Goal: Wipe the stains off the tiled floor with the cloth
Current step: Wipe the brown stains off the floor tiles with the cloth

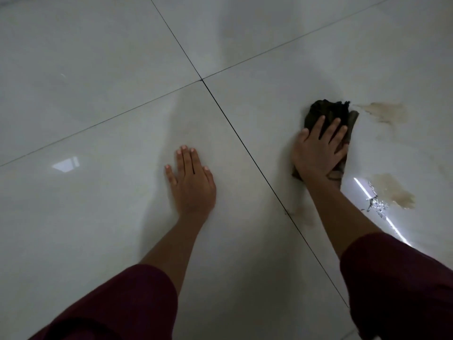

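On the pale glossy tiled floor (98,106), right of the dark grout line (245,146) that runs toward the viewer, the right hand (318,153) lies palm down on a dark crumpled cloth (328,114), its fingers (334,131) straight and spread, pressing the fabric flat to the tile rather than curling round it. The forearm reaches forward out of a maroon sleeve (397,278). The left hand (192,182) rests flat on the neighbouring tile left of that grout line, fingers straight and close together, holding nothing; its forearm comes from a second maroon sleeve (117,305). The cloth is dark olive-brown, bunched and wrinkled, with its far end sticking out beyond the fingertips and a small flap showing under the heel of the hand. Just right of the cloth's far end lies a tan smeared stain (382,112); a second tan stain (394,191) sits nearer the viewer, right of the forearm, beside a bright streak of reflected light (382,212).
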